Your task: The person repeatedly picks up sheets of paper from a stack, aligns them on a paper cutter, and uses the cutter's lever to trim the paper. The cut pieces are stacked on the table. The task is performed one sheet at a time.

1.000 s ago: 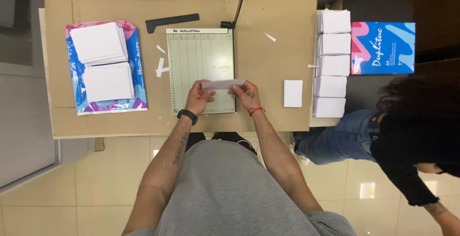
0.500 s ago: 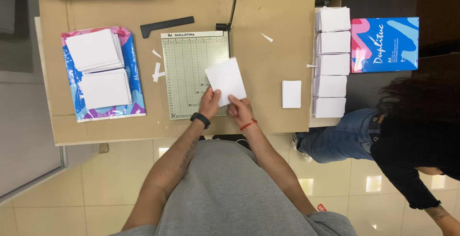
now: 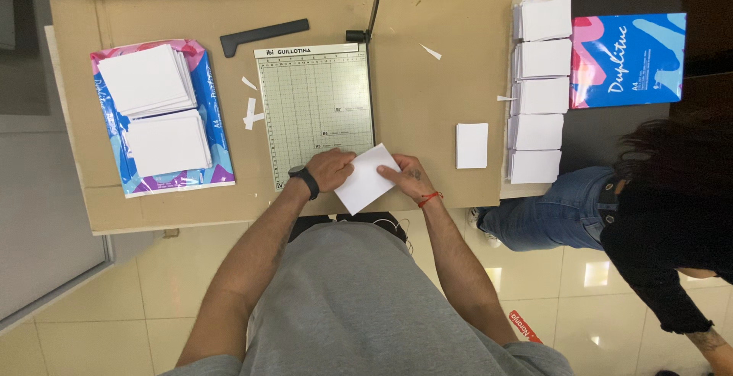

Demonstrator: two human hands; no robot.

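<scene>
Both my hands hold a white sheet of paper [image 3: 366, 180], turned at an angle over the near edge of a grey-green paper cutter board [image 3: 315, 109]. My left hand [image 3: 332, 168], with a black watch on the wrist, grips the sheet's left side. On the sheet's right side is my right hand [image 3: 407, 179], a red string around its wrist. The cutter's black blade arm [image 3: 374, 9] stands raised at the board's far right corner.
Two stacks of cut white sheets [image 3: 156, 109] lie on a blue-pink wrapper at left. A small white stack [image 3: 472, 145] lies right of the cutter, several more stacks [image 3: 539, 90] beyond it, then a blue paper ream [image 3: 626, 59]. Another person [image 3: 641, 216] crouches at right.
The sheet was held flat at the cutter's near edge, then lifted up over the board, and now sits lower, rotated diagonally between my hands near the table edge.
</scene>
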